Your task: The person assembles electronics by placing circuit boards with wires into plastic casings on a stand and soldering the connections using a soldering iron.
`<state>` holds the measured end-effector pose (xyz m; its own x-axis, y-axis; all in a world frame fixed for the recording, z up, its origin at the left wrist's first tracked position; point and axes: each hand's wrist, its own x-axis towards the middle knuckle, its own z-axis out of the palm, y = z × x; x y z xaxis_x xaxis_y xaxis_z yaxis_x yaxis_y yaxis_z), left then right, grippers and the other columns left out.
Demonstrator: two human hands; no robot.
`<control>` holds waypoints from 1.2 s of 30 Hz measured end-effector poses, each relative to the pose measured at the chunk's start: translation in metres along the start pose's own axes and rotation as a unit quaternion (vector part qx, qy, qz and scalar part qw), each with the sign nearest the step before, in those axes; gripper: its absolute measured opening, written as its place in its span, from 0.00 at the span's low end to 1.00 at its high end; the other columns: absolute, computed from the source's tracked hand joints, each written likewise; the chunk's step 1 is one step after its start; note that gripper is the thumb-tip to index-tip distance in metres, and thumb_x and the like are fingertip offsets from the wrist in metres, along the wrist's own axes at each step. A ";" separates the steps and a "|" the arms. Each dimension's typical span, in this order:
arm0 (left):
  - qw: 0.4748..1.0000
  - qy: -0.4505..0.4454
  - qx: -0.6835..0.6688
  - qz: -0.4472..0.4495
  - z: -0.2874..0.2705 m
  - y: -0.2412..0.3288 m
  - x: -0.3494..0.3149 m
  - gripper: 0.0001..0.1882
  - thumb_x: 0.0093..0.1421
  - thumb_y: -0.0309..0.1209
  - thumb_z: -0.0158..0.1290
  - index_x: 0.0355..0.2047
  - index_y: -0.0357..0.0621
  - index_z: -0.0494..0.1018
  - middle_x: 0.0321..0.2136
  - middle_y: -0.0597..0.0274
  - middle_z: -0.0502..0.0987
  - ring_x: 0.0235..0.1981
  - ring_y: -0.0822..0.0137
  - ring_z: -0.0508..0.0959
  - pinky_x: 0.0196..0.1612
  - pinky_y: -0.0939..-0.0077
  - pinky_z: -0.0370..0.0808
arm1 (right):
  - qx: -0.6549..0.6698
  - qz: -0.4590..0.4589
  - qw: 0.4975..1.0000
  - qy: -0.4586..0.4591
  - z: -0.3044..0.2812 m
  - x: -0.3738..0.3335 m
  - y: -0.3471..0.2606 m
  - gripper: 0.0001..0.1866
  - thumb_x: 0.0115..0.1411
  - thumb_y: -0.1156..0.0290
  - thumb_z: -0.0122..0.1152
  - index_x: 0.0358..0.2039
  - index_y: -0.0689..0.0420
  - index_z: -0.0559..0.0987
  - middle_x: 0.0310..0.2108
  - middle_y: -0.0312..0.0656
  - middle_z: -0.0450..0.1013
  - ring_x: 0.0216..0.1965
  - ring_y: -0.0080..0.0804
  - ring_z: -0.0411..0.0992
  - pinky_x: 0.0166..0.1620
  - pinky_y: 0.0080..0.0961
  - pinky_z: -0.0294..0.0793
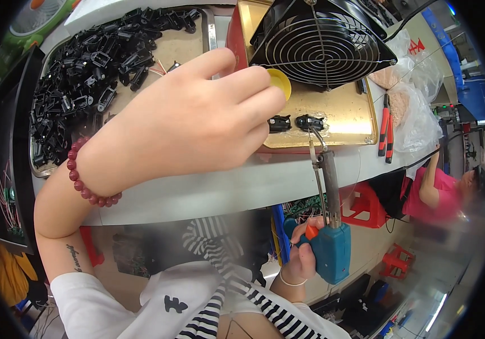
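My left hand [197,116], a beaded bracelet on its wrist, reaches across the bench to a gold-coloured metal tray [347,127]. Its fingers are curled and the fingertips are hidden, so what they hold cannot be made out. Just beyond the knuckles shows a yellow round thing [280,83]. One small black plastic housing [280,123] lies beside those fingers. My right hand [300,261] is closed round the handle of a blue soldering gun [333,254], which points upward. The bent tip of the gun is at a second black housing [310,121] on the tray, apparently touching it.
A black fan [324,48] with a wire guard stands on the tray's far side. Many black housings [98,59] fill a metal tray at left. Red-handled pliers [386,130] and plastic bags [412,118] lie at right. Another person [434,189] sits beyond, near red stools [364,206].
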<state>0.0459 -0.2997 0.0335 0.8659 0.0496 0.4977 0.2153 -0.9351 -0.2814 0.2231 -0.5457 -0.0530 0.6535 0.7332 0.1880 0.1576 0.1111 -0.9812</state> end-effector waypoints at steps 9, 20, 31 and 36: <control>0.991 0.124 -0.036 -0.017 -0.001 0.003 0.006 0.10 0.39 0.28 0.57 0.25 0.43 0.73 0.31 0.66 0.69 0.30 0.66 0.68 0.33 0.72 0.67 | 0.025 0.011 1.000 0.005 -0.003 -0.001 0.002 0.30 0.49 0.54 0.71 0.45 0.63 0.73 0.40 0.41 0.68 0.25 0.29 0.71 0.28 0.22 0.67; 0.989 -0.026 -0.063 -0.130 -0.010 0.015 0.001 0.08 0.46 0.24 0.58 0.25 0.43 0.69 0.17 0.65 0.67 0.18 0.66 0.69 0.23 0.73 0.67 | 0.038 -0.020 0.999 -0.006 -0.005 0.001 0.005 0.26 0.49 0.60 0.70 0.44 0.63 0.74 0.37 0.41 0.71 0.25 0.29 0.71 0.29 0.22 0.69; 0.983 0.003 -0.092 -0.159 -0.008 0.012 0.000 0.10 0.47 0.24 0.61 0.26 0.43 0.70 0.16 0.62 0.69 0.17 0.61 0.70 0.21 0.70 0.68 | -0.092 -0.087 0.991 -0.050 0.003 0.009 -0.004 0.13 0.37 0.75 0.64 0.28 0.59 0.78 0.24 0.40 0.73 0.23 0.36 0.70 0.28 0.30 0.67; 0.982 -0.007 -0.101 -0.159 -0.006 0.011 -0.001 0.09 0.46 0.23 0.60 0.26 0.42 0.70 0.17 0.62 0.70 0.18 0.61 0.72 0.23 0.70 0.70 | -0.243 -0.141 0.952 -0.120 -0.003 0.014 -0.007 0.13 0.32 0.76 0.62 0.25 0.59 0.77 0.24 0.41 0.72 0.24 0.40 0.68 0.26 0.33 0.65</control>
<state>0.0448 -0.3121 0.0352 0.7757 0.3543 0.5222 0.3832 -0.9219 0.0563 0.2328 -0.5382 -0.0430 0.3551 0.8594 0.3678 0.6640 0.0451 -0.7463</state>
